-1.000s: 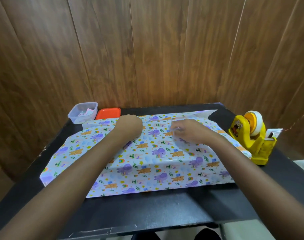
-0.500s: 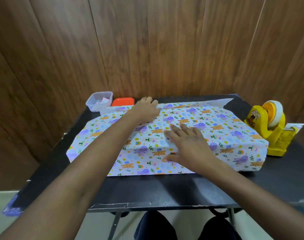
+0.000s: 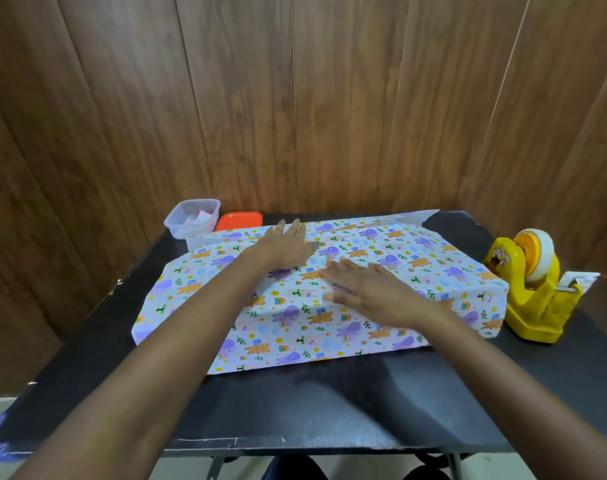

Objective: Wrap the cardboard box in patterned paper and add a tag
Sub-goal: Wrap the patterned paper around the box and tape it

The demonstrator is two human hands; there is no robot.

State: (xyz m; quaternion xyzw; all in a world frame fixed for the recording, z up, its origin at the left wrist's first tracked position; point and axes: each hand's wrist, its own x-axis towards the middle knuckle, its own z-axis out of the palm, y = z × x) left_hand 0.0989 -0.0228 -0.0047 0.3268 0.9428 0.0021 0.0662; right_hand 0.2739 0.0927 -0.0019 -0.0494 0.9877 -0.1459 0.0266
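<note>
1. Head view, grip: The grip of the left hand (image 3: pixel 288 245) was wide. Its fingers were straight and its palm lay flat on the patterned paper (image 3: pixel 433 271), holding nothing. The grip of the right hand (image 3: pixel 368 289) was also wide, with the fingers extended flat on the paper. Its fingertips were blurred.
2. Head view, task item: The cardboard box was not visible because the paper covered it completely. The raised, flat-topped form under the sheet suggested that the box lay beneath both palms on the black tabletop (image 3: pixel 329 393).
3. Head view, axis: The covered form ran left to right. The left hand lay toward the far long edge, where an overlapping paper edge followed that axis. The right hand lay nearer the person, just beside the left.
4. Head view, governing relation: The yellow tape dispenser (image 3: pixel 534 296) stood just beside the right end of the paper, nearer the right hand. By judgement, the right hand was the one to fetch tape while the left pinned the overlap.
5. Head view, other items: A clear container (image 3: pixel 193 216) and an orange lid (image 3: pixel 239 221) sat at the far left. The contents of the container were too small to identify.
</note>
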